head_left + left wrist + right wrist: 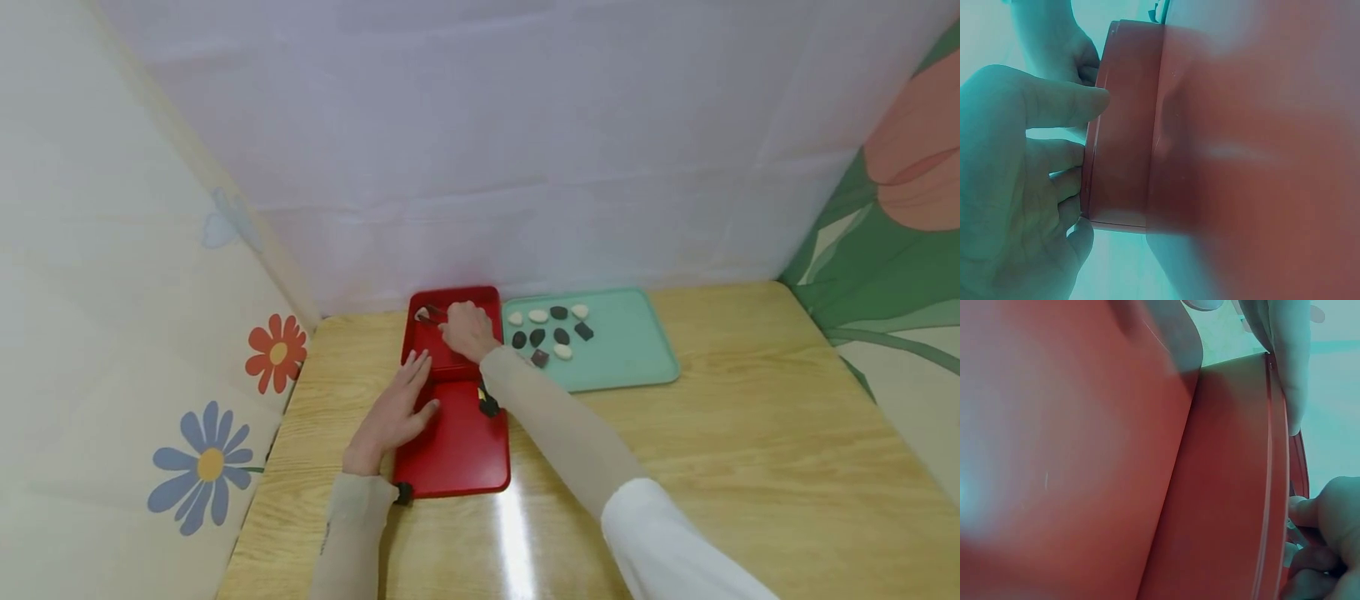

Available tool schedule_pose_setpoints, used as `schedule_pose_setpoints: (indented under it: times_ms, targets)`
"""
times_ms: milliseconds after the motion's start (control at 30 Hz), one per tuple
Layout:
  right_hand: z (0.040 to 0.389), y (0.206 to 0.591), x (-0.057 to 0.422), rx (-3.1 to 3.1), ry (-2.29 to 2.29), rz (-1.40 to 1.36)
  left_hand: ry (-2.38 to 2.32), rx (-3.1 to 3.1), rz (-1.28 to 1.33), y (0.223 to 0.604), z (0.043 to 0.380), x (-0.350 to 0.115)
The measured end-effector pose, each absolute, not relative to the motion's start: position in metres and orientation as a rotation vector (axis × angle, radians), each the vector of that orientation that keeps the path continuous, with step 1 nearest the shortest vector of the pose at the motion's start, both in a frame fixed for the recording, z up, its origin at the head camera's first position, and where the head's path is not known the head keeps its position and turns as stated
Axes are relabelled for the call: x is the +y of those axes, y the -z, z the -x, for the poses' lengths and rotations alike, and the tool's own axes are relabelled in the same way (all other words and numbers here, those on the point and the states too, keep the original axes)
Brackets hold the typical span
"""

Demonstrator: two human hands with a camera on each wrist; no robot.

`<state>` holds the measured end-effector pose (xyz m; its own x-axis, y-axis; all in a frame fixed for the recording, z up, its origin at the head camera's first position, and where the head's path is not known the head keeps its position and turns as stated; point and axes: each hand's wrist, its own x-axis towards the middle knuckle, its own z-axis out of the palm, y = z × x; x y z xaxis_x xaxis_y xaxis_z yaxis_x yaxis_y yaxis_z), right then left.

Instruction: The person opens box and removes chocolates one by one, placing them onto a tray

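Note:
My right hand (471, 331) grips dark tweezers (434, 309) inside the far half of a red box (431, 343). At the far left corner of that half, the tweezer tips are around a small white piece (422, 314), like a chocolate. My left hand (393, 417) lies along the box's left side with its fingers extended and thumb spread. In the left wrist view the thumb (1072, 103) reaches the rim of the red wall (1125, 125). The curled right fingers (1316, 562) show beyond the wall in the right wrist view, partly hidden by it.
A mint-green tray (637, 350) stands right of the box, holding several white and dark pieces (558, 312) on its left half. The box's flat red near half (457, 454) extends toward me on the wooden table (750, 417). A white cloth wall (525, 167) rises behind.

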<state>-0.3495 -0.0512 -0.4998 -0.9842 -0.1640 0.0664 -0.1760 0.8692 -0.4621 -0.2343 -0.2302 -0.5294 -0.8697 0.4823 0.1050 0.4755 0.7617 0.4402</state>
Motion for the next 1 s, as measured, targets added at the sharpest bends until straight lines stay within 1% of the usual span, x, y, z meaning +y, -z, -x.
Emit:
schedule_pose_setpoints:
  times_ms: [233,467,767,1000]
  targets:
    - [0.347,0.504,-0.052,-2.993,-0.707,-0.256,-0.743,2.930,-0.785,0.533,0.232,-0.229]
    - [0.344,0.498,-0.047,-2.967,-0.696,-0.275,-0.746,2.931,-0.766,0.531,0.231,-0.231]
    - [0.341,0.491,-0.030,-2.957,-0.725,-0.312,-0.708,2.929,-0.761,0.528,0.234,-0.232]
    - [0.333,0.484,-0.015,-2.941,-0.820,-0.337,-0.701,2.919,-0.762,0.528,0.234,-0.231]
